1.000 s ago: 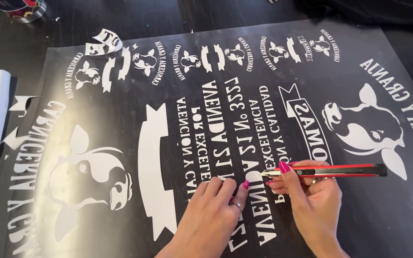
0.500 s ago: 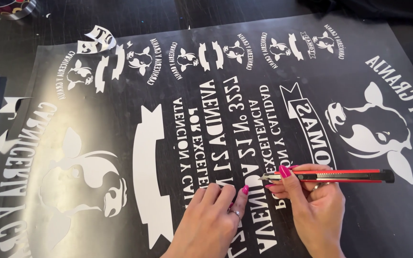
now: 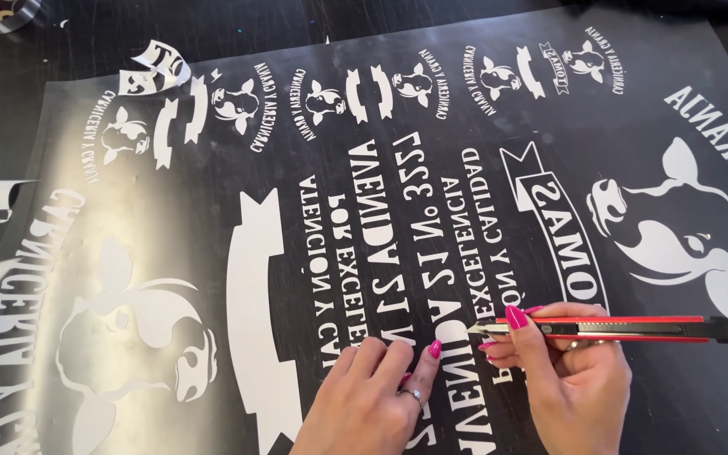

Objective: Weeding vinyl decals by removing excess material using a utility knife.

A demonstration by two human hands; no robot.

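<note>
Knife (image 3: 625, 329), red and black: clenched in right hand (image 3: 570, 383), long axis level, tip leftward on white lettering of vinyl sheet (image 3: 431, 126). Left hand (image 3: 372, 396): flat, fingers spread, grasping nothing, pressing sheet just left of tip.

You have one view only, from the camera on your head. It looks steeply down and forward, close over the large black sheet with white cut-out lettering and cow heads (image 3: 212, 202), whose print reads upside down to you, and your hands enter from the bottom edge.
</note>
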